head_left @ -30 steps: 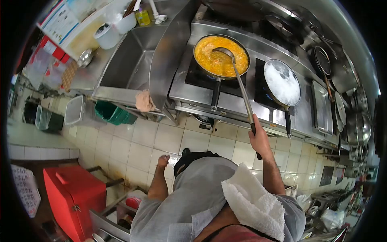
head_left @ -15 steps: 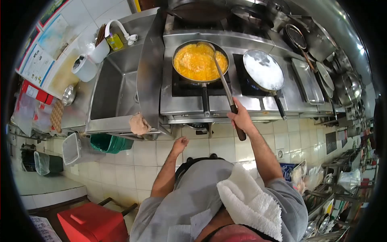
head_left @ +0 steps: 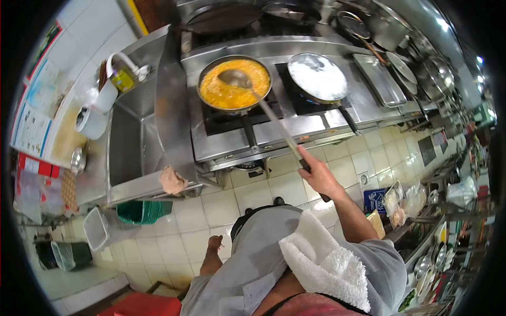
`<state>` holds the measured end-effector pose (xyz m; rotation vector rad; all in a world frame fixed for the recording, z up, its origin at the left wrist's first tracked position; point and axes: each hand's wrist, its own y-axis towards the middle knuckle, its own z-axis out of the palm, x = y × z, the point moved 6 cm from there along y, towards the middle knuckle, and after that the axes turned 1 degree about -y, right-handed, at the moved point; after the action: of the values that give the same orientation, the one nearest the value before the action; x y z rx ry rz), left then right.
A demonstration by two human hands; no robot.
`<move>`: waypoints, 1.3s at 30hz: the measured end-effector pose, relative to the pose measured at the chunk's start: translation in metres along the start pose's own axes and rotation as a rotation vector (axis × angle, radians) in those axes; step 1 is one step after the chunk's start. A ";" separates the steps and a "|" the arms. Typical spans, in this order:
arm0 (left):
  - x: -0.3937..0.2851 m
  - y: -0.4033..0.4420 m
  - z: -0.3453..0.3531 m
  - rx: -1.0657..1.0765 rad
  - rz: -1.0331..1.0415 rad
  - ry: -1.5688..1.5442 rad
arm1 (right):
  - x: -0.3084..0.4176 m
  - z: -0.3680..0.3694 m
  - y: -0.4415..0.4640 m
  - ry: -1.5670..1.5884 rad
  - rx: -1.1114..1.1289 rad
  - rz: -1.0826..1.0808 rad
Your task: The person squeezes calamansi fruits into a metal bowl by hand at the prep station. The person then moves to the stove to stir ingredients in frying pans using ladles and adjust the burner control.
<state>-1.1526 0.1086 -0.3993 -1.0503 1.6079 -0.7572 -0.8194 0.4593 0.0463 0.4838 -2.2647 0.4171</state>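
My right hand [head_left: 320, 175] is wrapped round the dark handle of a long metal ladle [head_left: 281, 128]. The ladle's bowl rests in a yellow-orange mixture [head_left: 226, 95] inside a frying pan [head_left: 246, 130], which sits on the left burner. On the burner to its right stands a second pan [head_left: 348, 119] with white, foamy contents [head_left: 318, 77]. My left hand [head_left: 215, 243] hangs low beside my body, over the tiled floor and away from the stove; its fingers look partly curled, too small to make out clearly. A white towel [head_left: 324, 263] lies over my shoulder.
Left of the stove is a metal sink [head_left: 134, 145] with a crumpled cloth [head_left: 173, 180] on its front edge. Bins, one lined in green [head_left: 142, 212], stand beneath. A rectangular metal tray [head_left: 380, 79] and pots are at the right. A red box [head_left: 142, 305] is low at left.
The view has shifted and turned, so the stove appears farther left. The ladle's bowl has moved within the mixture, from the pan's upper rim towards its middle. My left hand has lowered.
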 end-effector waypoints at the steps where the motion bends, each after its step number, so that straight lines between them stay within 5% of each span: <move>1: -0.012 0.009 0.002 0.008 0.018 0.016 | -0.009 0.002 0.005 -0.003 -0.025 0.007; 7: -0.214 -0.009 0.014 -0.160 0.595 -0.217 | -0.005 -0.004 0.015 -0.199 -0.109 -0.115; 12: -0.420 -0.152 0.030 0.252 0.792 -0.850 | -0.017 0.016 0.052 -0.229 -0.124 -0.147; 15: -0.478 -0.181 0.031 0.351 0.781 -1.023 | -0.018 0.008 0.061 -0.181 -0.100 -0.139; 22: -0.508 -0.154 0.044 0.143 0.720 -0.757 | -0.010 0.001 0.052 -0.249 -0.069 -0.217; 25: -0.510 -0.157 0.037 0.146 0.728 -0.755 | -0.014 -0.004 0.052 -0.104 -0.068 -0.247; 27: -0.506 -0.156 0.031 0.191 0.693 -0.732 | -0.020 -0.021 0.051 -0.053 0.005 -0.018; 33: -0.498 -0.149 0.015 0.185 0.696 -0.710 | -0.037 -0.009 0.092 -0.243 -0.156 -0.167; 36: -0.497 -0.147 0.015 0.142 0.749 -0.660 | -0.016 0.010 0.086 0.190 0.040 0.122; 39: -0.488 -0.150 0.019 0.212 0.698 -0.794 | -0.010 0.009 0.071 0.633 0.041 0.165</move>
<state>-1.0501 0.4889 -0.0731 -0.4646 1.0421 -0.0045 -0.8518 0.5190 0.0229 0.1486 -1.6860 0.6040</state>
